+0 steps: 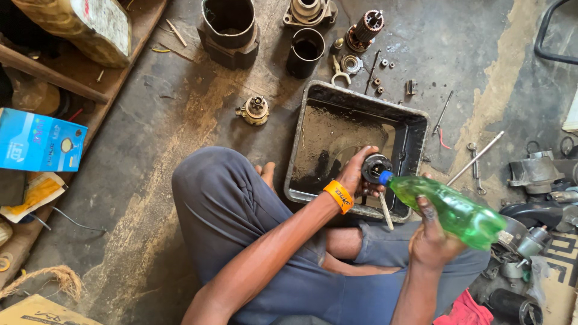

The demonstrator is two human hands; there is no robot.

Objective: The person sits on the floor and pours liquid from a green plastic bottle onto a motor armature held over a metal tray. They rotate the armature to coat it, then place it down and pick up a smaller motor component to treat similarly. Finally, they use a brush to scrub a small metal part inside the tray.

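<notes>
A round black metal part [376, 168] sits over the near right corner of a dirty black tray [415, 129], gripped in the left hand [356, 174]. The right hand [428, 241] is wrapped around a green bottle [448, 209], tilted so its blue tip touches the part. Housings [229, 27], nuts and wrenches [475, 162] lie on the floor beyond.

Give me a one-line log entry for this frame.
left hand: holds round metal part over black tray | right hand: grips tilted green bottle, blue nozzle at part | loose parts on floor
</notes>
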